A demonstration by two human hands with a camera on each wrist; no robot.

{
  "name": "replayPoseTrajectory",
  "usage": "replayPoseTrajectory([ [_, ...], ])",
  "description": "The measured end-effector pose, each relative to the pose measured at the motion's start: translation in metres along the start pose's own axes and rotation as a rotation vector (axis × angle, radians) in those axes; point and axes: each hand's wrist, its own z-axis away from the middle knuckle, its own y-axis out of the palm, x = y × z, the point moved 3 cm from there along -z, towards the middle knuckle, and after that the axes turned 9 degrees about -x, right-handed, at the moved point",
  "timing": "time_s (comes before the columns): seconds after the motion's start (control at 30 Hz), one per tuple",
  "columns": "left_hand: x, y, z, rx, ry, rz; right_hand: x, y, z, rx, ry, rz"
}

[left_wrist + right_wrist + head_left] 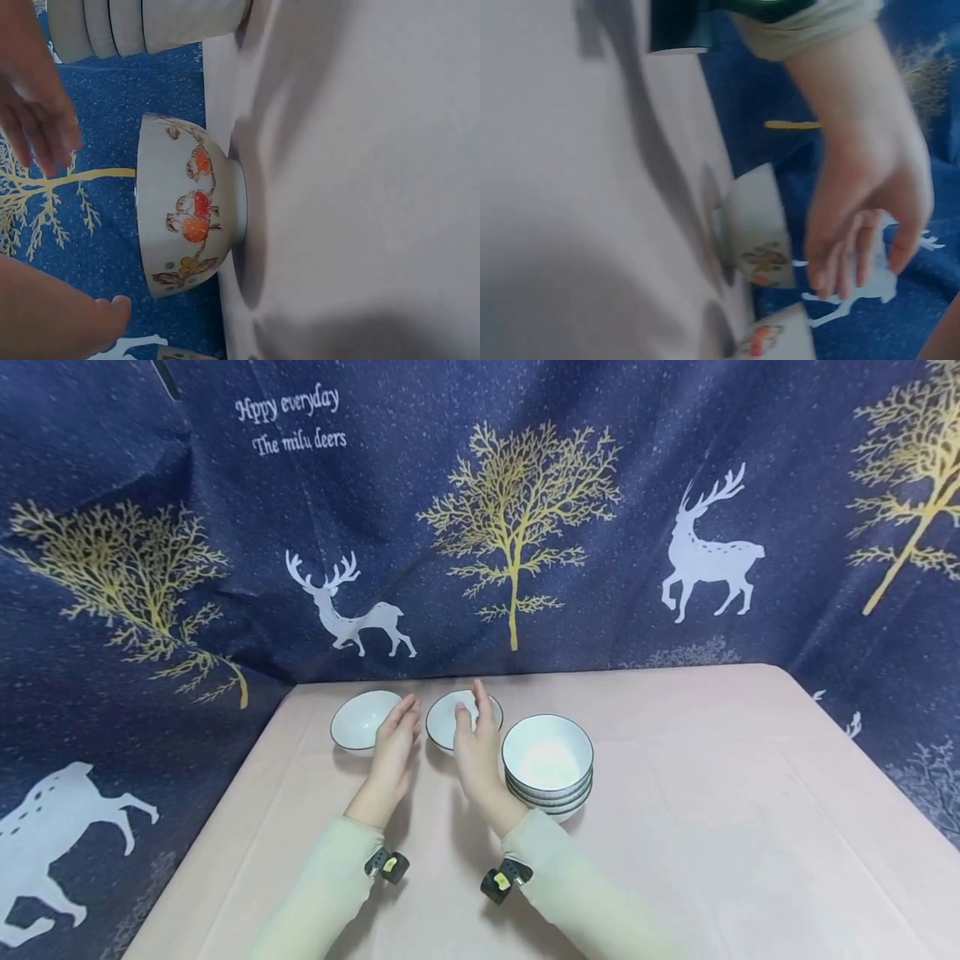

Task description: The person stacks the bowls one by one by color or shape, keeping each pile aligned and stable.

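Observation:
My left hand (392, 750) is between the left white bowl (358, 720) and the middle bowl (441, 720), fingers extended and holding nothing. In front of the middle bowl, my right hand (482, 752) has its thumb apart from straight fingers and grips nothing. In the left wrist view the middle bowl (184, 206) stands upright, with birds and branches painted on its side. A stack of several dark-rimmed white bowls (547, 756) stands to the right of my right hand. The right wrist view shows my right hand (870, 187) above the rim level of the two single bowls, apart from them.
A pale pink cloth covers the table (697, 793). Behind it hangs a dark blue curtain (600, 610) with deer and golden trees. Each wrist carries a strapped black device; one is the right wrist device (497, 883).

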Motion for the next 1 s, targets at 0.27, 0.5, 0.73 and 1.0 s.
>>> replayPoseTrajectory([
  [0.27,0.004,0.005,-0.004,0.006,0.003,0.008,-0.018,0.0,-0.001,-0.129,-0.042,0.097],
  [0.5,0.009,0.002,-0.005,0.018,-0.04,0.007,-0.027,0.002,-0.001,-0.138,-0.042,0.109],
  [0.73,0.01,0.001,-0.006,0.019,-0.056,-0.026,-0.038,0.004,0.0,-0.193,-0.024,0.207],
  [1.0,0.014,0.002,-0.008,0.039,-0.066,-0.011,-0.054,0.007,0.0,-0.199,0.121,0.174],
])
